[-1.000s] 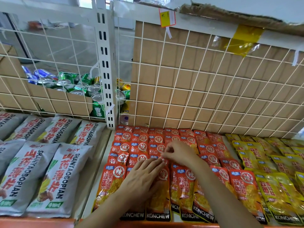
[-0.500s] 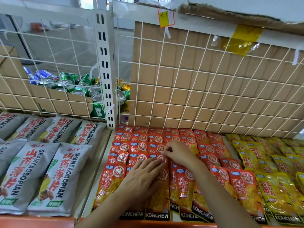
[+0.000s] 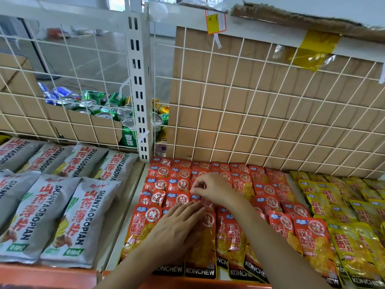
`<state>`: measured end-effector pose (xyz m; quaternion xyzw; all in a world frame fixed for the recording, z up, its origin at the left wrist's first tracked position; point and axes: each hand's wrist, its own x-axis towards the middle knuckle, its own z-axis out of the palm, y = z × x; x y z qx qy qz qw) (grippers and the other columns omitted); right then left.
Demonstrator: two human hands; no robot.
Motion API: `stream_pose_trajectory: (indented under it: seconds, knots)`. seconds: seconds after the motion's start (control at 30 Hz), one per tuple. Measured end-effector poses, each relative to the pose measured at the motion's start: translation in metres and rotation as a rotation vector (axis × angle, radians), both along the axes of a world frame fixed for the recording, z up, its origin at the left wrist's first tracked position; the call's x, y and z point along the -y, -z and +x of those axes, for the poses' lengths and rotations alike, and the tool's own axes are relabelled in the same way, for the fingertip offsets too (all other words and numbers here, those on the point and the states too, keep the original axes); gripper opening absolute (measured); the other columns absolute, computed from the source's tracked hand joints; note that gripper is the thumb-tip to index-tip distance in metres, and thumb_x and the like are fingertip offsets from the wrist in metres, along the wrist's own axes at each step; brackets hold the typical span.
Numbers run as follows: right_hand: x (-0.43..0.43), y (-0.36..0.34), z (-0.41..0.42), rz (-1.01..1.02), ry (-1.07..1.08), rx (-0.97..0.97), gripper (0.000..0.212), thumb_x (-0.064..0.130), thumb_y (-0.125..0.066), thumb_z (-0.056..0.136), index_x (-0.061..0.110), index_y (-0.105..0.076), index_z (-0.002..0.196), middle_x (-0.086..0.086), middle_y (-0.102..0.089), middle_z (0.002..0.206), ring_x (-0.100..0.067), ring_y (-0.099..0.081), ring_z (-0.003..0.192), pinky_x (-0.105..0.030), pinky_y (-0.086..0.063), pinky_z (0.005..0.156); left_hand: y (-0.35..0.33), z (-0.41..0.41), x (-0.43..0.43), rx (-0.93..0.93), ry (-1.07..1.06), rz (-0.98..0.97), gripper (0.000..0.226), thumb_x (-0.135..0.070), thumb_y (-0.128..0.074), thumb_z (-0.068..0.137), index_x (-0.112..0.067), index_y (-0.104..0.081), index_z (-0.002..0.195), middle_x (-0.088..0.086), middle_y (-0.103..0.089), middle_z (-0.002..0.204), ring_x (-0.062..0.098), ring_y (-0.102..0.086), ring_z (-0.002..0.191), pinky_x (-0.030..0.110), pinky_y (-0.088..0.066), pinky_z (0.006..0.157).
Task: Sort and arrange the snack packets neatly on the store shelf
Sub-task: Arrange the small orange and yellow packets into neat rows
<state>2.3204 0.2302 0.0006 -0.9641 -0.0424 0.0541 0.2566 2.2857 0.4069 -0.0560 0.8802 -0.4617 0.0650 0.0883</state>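
Nearest, right of the foot of the white slotted post (image 3: 139, 84), the left hand (image 3: 177, 228) is laid flat, fingers straight, on the front red packets (image 3: 312, 236), as it was half a second ago. Just beyond, the right hand (image 3: 211, 188) is curled, fingertips pinched on the top edge of one red packet (image 3: 205, 202); it has been shifted slightly toward the post. Grey packets (image 3: 87, 215) are ranged left of the post, yellow packets (image 3: 354, 243) far right, and cans (image 3: 93, 99) are piled behind it.

Our left fingers (image 3: 188, 210) hide most of one red packet (image 3: 168, 268); far right of them yellow packets (image 3: 354, 236) run off-frame; we cannot read the tag (image 3: 215, 22) above.
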Motion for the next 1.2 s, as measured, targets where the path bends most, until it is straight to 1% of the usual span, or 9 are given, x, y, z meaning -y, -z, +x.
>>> stream_pose_trajectory:
  seconds: [0.17,0.37,0.47,0.57,0.67,0.77,0.87,1.03,1.2]
  knots:
    - [-0.007,0.010,0.008,-0.010,-0.005,-0.046,0.016,0.036,-0.065,0.083,0.021,-0.068,0.085,0.012,-0.058,0.081,-0.006,-0.053,0.077,-0.025,-0.041,0.068,0.003,-0.004,-0.011,0.074,0.007,0.118,0.056,-0.056,-0.023,0.095,-0.028,-0.036,0.142,-0.008,-0.042,0.144,0.008,-0.035,0.134,0.029,-0.021,0.109]
    - [-0.009,0.012,0.010,0.038,-0.021,-0.042,0.013,0.031,-0.065,0.084,0.017,-0.067,0.085,0.013,-0.055,0.079,-0.003,-0.050,0.072,-0.024,-0.037,0.064,0.000,-0.006,-0.011,0.047,0.008,0.133,0.056,-0.057,-0.026,0.095,-0.031,-0.033,0.143,-0.007,-0.041,0.145,0.008,-0.034,0.135,0.029,-0.020,0.109]
    - [-0.009,0.013,0.010,0.035,-0.021,-0.037,0.015,0.031,-0.064,0.085,0.016,-0.066,0.086,0.006,-0.061,0.087,-0.006,-0.050,0.074,-0.024,-0.036,0.063,-0.002,-0.007,-0.011,-0.006,0.017,0.148,0.055,-0.057,-0.028,0.094,-0.032,-0.035,0.142,-0.009,-0.042,0.144,0.006,-0.035,0.133,0.028,-0.021,0.108]
    - [-0.009,0.014,0.010,0.035,-0.016,-0.046,0.016,0.031,-0.064,0.085,0.016,-0.067,0.088,0.002,-0.065,0.097,-0.008,-0.052,0.080,-0.024,-0.036,0.066,-0.003,-0.007,-0.011,-0.039,0.015,0.162,0.055,-0.057,-0.027,0.094,-0.032,-0.035,0.142,-0.009,-0.042,0.144,0.007,-0.036,0.133,0.029,-0.021,0.108]
    - [-0.009,0.013,0.008,0.072,0.000,-0.031,0.016,0.031,-0.063,0.086,0.017,-0.067,0.091,0.004,-0.063,0.093,-0.009,-0.054,0.082,-0.026,-0.041,0.070,-0.004,-0.007,-0.011,-0.063,0.017,0.144,0.054,-0.057,-0.026,0.094,-0.032,-0.034,0.142,-0.010,-0.041,0.144,0.006,-0.036,0.133,0.028,-0.020,0.109]
    - [-0.006,0.010,0.002,0.132,0.065,0.050,0.016,0.031,-0.059,0.089,0.018,-0.066,0.096,0.004,-0.064,0.096,-0.011,-0.057,0.088,-0.027,-0.045,0.077,-0.004,-0.006,-0.009,-0.099,0.019,0.080,0.052,-0.057,-0.024,0.095,-0.035,-0.033,0.141,-0.013,-0.039,0.144,0.004,-0.033,0.133,0.027,-0.021,0.111]
    - [0.008,0.007,-0.005,0.163,0.155,0.153,0.013,0.030,-0.059,0.089,0.021,-0.064,0.097,0.006,-0.064,0.097,-0.009,-0.057,0.088,-0.024,-0.045,0.076,-0.010,-0.003,-0.007,-0.136,-0.034,0.018,0.050,-0.057,-0.020,0.095,-0.037,-0.037,0.137,-0.016,-0.040,0.143,0.002,-0.030,0.132,0.026,-0.030,0.108]
    - [0.046,0.004,-0.019,0.075,0.271,0.201,0.015,0.029,-0.058,0.089,0.021,-0.064,0.100,0.008,-0.063,0.097,-0.006,-0.056,0.087,-0.018,-0.043,0.074,-0.022,0.010,0.008,-0.271,-0.054,-0.149,0.070,-0.067,-0.014,0.083,-0.037,-0.019,0.146,-0.020,-0.011,0.152,-0.004,0.001,0.135,0.019,0.003,0.109]
    - [0.078,0.006,-0.024,-0.026,0.353,0.150,0.020,0.035,-0.058,0.089,0.026,-0.062,0.106,0.008,-0.062,0.106,-0.007,-0.057,0.095,-0.026,-0.047,0.085,-0.023,0.028,0.031,-0.250,-0.109,-0.065,0.074,-0.065,-0.006,0.079,-0.036,-0.011,0.147,-0.014,-0.011,0.155,0.007,-0.005,0.142,0.027,-0.004,0.114]
